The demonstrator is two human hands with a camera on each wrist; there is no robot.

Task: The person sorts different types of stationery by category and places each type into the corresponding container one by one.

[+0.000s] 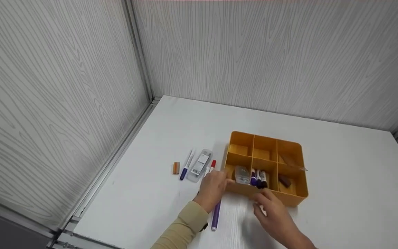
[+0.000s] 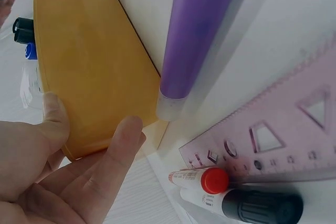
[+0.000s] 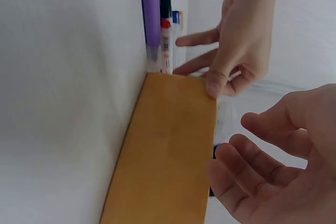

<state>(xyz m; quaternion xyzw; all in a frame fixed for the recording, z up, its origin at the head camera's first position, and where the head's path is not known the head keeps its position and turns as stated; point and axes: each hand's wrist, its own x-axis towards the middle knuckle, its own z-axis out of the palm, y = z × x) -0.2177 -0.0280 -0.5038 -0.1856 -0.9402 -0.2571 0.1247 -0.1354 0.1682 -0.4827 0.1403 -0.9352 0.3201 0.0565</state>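
An orange-yellow divided box stands on the white table. At its front left corner my left hand grips the wall, thumb over the rim and fingers around the side. My right hand is by the middle of the front wall, fingers loosely bent and holding nothing; its fingertips are close to the rim. In the front left compartment sits a clear plastic case. Several markers stand in the front middle one, and a dark brown block lies in the front right one. A translucent piece lies across the right compartments.
Left of the box lie a red-capped marker, a black-capped marker, a clear flat case, a blue-capped marker and a small orange block. A purple tube and a pink transparent ruler lie near the left hand.
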